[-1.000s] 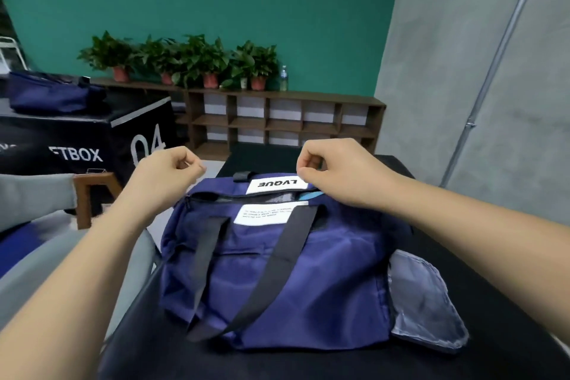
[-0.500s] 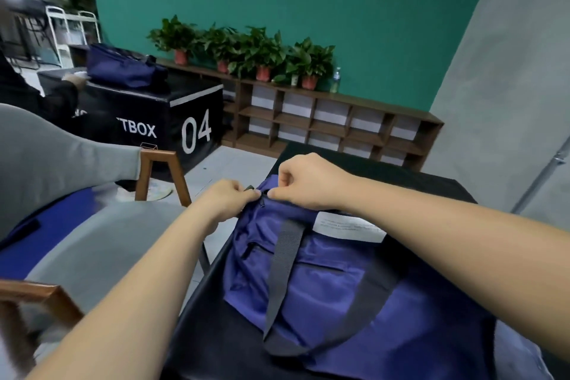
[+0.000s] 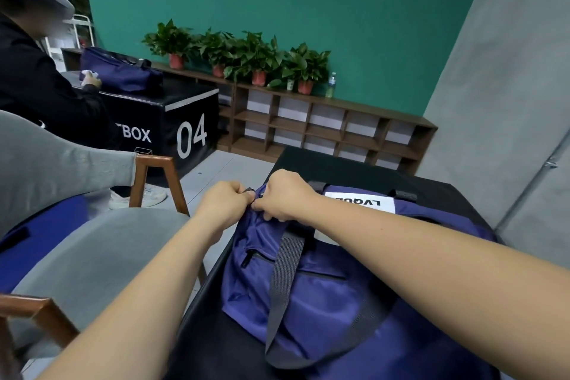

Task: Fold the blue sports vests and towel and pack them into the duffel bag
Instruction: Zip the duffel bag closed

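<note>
- Head camera looks down on my duffel bag (image 3: 324,296), a dark blue one lying on its side on the black tabletop (image 3: 339,166), close to the tabletop's left edge.
- My left hand (image 3: 226,205) sits at the bag's top left corner, fingers curled, pinching a small black tab that sticks out of that end.
- My right hand (image 3: 285,196) is right against the left one at the same corner, knuckles up. Its fingertips are curled in and nip the bag along the zip line; I cannot tell whether they hold the zip pull or just the cloth.
- My right forearm crosses over the top of the bag from its right side.
- A grey webbing strap (image 3: 285,271) runs down the bag's near face from just under my right hand.
- A white label (image 3: 359,202) with black letters lies on top of the bag, just right of my right hand.
- A short side-pocket zip (image 3: 251,256) shows on the bag's face, left of the strap.
- Left of the bag stands a grey chair (image 3: 92,250) with wooden arms.
- Beyond the bag to the left is a black box (image 3: 188,120) marked 04, with a second blue bag (image 3: 123,71) on top and another person (image 3: 37,86) beside it.
- Behind the bag, against the green wall, a low wooden shelf (image 3: 324,129) carries potted plants (image 3: 246,55) and a bottle (image 3: 331,85).
</note>
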Available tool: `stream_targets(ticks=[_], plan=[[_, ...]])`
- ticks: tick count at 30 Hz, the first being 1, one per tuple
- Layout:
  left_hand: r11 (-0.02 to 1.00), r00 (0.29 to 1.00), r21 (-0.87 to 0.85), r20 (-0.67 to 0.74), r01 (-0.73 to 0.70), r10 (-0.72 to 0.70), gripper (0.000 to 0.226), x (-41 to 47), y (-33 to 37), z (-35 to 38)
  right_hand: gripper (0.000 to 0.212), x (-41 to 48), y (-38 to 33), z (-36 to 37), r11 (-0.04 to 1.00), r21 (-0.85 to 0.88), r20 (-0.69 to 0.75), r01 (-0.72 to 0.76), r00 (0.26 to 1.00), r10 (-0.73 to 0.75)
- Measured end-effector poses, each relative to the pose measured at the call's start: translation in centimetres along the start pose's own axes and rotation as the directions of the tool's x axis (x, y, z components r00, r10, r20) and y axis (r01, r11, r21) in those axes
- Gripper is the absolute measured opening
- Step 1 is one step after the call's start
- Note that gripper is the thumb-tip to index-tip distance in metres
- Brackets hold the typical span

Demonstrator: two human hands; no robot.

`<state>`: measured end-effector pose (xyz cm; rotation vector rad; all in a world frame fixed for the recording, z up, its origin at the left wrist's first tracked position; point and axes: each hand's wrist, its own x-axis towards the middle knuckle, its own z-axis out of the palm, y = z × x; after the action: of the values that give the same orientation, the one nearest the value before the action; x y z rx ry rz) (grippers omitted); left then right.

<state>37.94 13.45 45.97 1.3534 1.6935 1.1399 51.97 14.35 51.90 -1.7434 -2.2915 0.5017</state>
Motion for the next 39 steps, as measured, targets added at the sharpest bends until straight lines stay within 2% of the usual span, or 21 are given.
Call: stream_targets(ticks=[2,5,10,15,21,28,33,39], plan=[[1.000,1.000,-0.002,0.001,-0.008,0.008,0.029,0.0,-0.2,-0.2,0.033,-0.2,-0.1,-0.2,0.995,0.092,0.011,-0.041,0.999,0.040],[0.995,0.998,0.091,-0.049,-0.040,0.045,0.031,0.1,-0.4,-0.5,0.032,-0.6,0.0,-0.8,0.986,0.149,0.040,-0.071,0.997,0.066],[0.992,0.994,0.111,-0.088,-0.054,0.064,0.036,0.4,-1.0,-0.6,0.026,-1.0,1.5,-2.8,0.998,0.056,0.110,-0.032,0.994,0.025],[0.995,0.995,0.081,-0.079,-0.055,0.061,0.037,0.8,-1.4,-0.9,0.021,-2.7,4.7,-6.7,0.993,0.090,0.140,-0.070,0.989,0.056],[0.991,0.993,0.106,-0.075,-0.080,0.088,0.037,0.8,-1.7,-0.9,0.018,-7.3,8.8,-11.8,0.993,0.033,0.184,-0.116,0.977,0.108],[0.989,0.991,0.119,-0.082,-0.091,0.102,0.033,1.0,-2.4,-1.1,0.017,-12.2,14.4,-16.3,0.978,0.017,0.159,-0.208,0.966,0.202],[0.986,0.991,0.145,-0.087,-0.087,0.100,0.033,0.7,-2.8,-1.1,0.013,-15.1,18.4,-19.0,0.958,0.091,0.128,-0.272,0.957,0.260],[0.983,0.993,0.161,-0.062,-0.091,0.102,0.034,0.5,-2.8,-0.7,0.020,-17.9,23.1,-21.2,0.929,0.116,0.128,-0.353,0.932,0.338]])
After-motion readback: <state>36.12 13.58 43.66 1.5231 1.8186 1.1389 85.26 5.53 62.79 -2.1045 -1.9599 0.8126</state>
